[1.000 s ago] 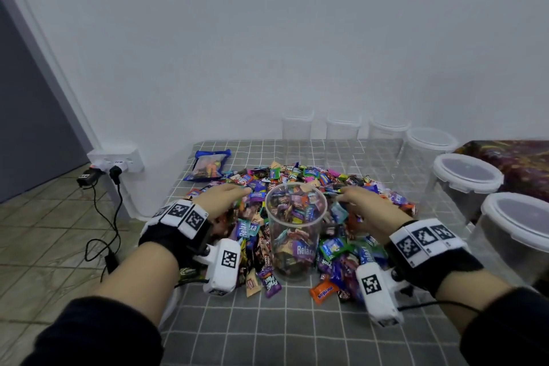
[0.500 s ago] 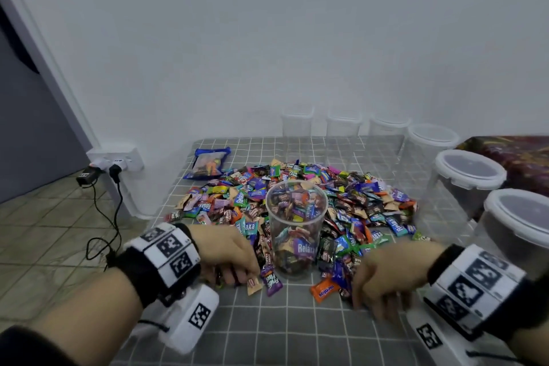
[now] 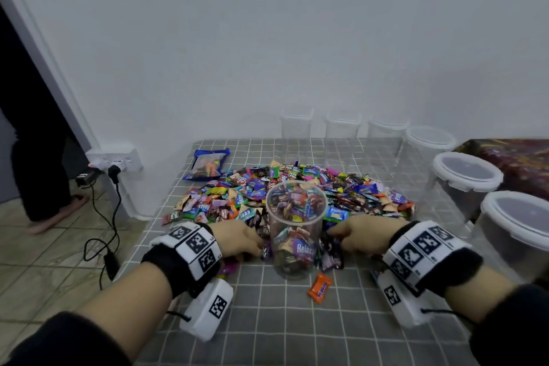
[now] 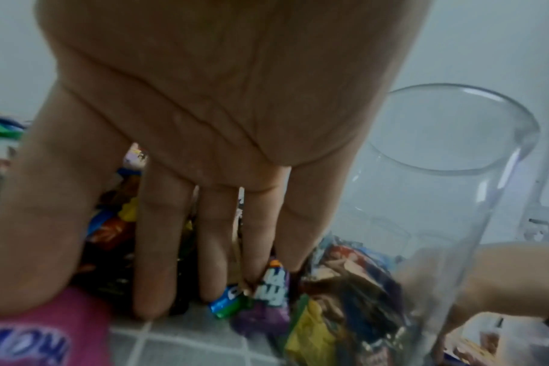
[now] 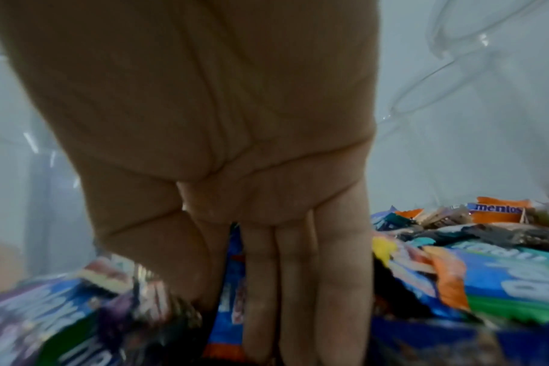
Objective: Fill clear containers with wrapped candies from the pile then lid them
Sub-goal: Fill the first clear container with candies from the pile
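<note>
Candies in bright crinkly wrappers [image 3: 350, 190] lie in a big flat pile in the middle of the head picture, on the grey cloth with white squares [image 3: 282, 321]. At the near edge of the pile stands the tall clear plastic cup [image 3: 295, 235]. It stands straight up, with its open mouth on top and its long side going up and down. It looks a bit more than half full and it has no lid yet.

Your left hand [image 3: 237, 236] is just left of the cup. Its fingers [image 4: 215, 247] are straight and a little spread, and the tips press down on the candies by the cup's foot. Your right hand [image 3: 361, 233] is just right of the cup. Its fingers [image 5: 298, 284] are straight and close together, pushed into the wrappers. Neither hand holds anything yet.

I think the candies are light, small and slippery, so a pinch may lose them. Scoop them with both hands like two shovels. The cup looks thin and light, so it may tip if you bump it. Hold it round the middle if it wobbles.

One orange wrapped candy [image 3: 319, 288] lies alone in front of the cup. More clear tubs with white lids [image 3: 466, 172] wait along the back and right of the picture.
</note>
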{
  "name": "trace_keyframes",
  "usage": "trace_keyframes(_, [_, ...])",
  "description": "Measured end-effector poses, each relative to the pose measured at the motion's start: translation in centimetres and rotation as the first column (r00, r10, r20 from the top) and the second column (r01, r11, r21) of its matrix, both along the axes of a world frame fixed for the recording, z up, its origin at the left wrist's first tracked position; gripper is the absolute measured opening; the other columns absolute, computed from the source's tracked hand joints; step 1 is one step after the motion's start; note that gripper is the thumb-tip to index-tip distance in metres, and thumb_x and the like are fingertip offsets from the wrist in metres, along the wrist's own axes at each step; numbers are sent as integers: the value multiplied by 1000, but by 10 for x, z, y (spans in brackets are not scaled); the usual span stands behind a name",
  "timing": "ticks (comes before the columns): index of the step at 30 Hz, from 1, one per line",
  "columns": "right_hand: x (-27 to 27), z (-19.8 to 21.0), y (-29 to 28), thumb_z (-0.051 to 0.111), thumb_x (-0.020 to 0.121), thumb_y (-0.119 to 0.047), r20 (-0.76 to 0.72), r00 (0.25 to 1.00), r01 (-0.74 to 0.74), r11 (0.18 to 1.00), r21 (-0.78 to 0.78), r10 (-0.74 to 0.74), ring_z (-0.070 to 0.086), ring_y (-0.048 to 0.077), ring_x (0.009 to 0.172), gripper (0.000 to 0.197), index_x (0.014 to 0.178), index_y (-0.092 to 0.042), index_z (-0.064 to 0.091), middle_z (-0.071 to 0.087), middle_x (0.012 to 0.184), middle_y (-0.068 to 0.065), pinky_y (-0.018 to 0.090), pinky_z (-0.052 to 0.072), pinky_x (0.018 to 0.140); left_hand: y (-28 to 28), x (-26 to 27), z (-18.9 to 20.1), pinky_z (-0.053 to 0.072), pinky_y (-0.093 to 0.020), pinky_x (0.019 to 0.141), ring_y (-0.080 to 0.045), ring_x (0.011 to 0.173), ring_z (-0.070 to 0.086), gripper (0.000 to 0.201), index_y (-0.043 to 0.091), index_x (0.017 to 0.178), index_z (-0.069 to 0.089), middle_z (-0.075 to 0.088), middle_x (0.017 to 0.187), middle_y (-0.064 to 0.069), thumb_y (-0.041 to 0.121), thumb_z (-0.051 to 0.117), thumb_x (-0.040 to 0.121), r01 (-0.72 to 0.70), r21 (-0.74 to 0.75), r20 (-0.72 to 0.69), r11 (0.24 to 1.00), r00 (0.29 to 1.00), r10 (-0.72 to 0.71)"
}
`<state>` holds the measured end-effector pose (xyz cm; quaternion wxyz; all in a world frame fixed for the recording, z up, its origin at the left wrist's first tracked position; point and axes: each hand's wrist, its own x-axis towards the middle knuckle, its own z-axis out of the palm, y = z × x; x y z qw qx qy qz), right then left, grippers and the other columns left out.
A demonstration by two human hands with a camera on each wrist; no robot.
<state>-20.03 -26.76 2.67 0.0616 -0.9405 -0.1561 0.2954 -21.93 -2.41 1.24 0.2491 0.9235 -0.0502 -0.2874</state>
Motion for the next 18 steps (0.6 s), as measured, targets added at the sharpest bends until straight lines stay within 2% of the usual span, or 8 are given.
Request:
trace_keyframes(2, [3,2,0,44,95,-14,60,998,5,999,43,-8,52,13,103,52,142,-36,40,50,133,0,19,39,84,1,2,1,42,-8,47,-17,91,61,34,17,128,58,62,107,1,20,52,95,-23,6,49,1000,999,23])
trace_keyframes(4, [8,2,-1,43,92,-10,75,996,45,987,156,-57,55,7,84,55,141,-36,42,55,116,-4,10,41,68,2,5,3,41,-11,49,-12,82,58,31,25,123,61,61,93,5,24,52,94,-39,14,148,999,988,36])
trace_keyframes(6, [11,3,-4,42,90,-7,121,985,86,957,276,-123,57,5,74,55,137,-35,47,60,104,-6,8,40,56,4,9,7,40,-15,54,-5,68,52,24,23,112,68,57,78,10,23,52,94,-76,-23,282,997,956,79])
trace_keyframes(8, [11,6,-5,42,92,-7,198,961,116,929,353,-195,54,3,69,49,133,-32,51,61,110,-6,9,39,54,5,13,10,46,-23,66,-8,70,56,20,21,98,72,63,78,6,22,53,93,-111,-66,392,992,911,128])
trace_keyframes(10, [12,6,-5,43,92,-10,304,919,119,912,392,-250,57,10,83,43,130,-26,54,61,121,-2,18,42,69,6,17,12,48,-27,73,-11,78,60,17,27,84,69,66,83,4,24,54,92,-128,-66,455,990,879,144])
trace_keyframes(12, [13,3,-5,46,92,-15,401,873,117,916,384,-279,56,17,107,40,129,-24,55,58,129,1,25,43,87,6,20,11,45,-25,67,-8,79,58,15,31,83,64,63,83,11,26,54,92,-151,-28,490,988,860,145])
trace_keyframes(15, [12,-5,-3,47,93,-27,447,864,126,960,252,-231,44,20,127,47,140,-25,41,43,143,0,32,38,100,2,25,3,49,-32,78,-13,93,58,11,34,99,63,62,103,8,36,56,90,-151,98,514,984,854,80])
trace_keyframes(18, [11,-12,2,53,91,-38,416,894,117,983,144,-168,36,21,133,65,148,-26,25,31,149,1,37,39,104,-1,31,-11,46,-40,92,-19,111,51,35,35,120,57,51,124,3,47,58,87,-103,216,456,971,890,-7])
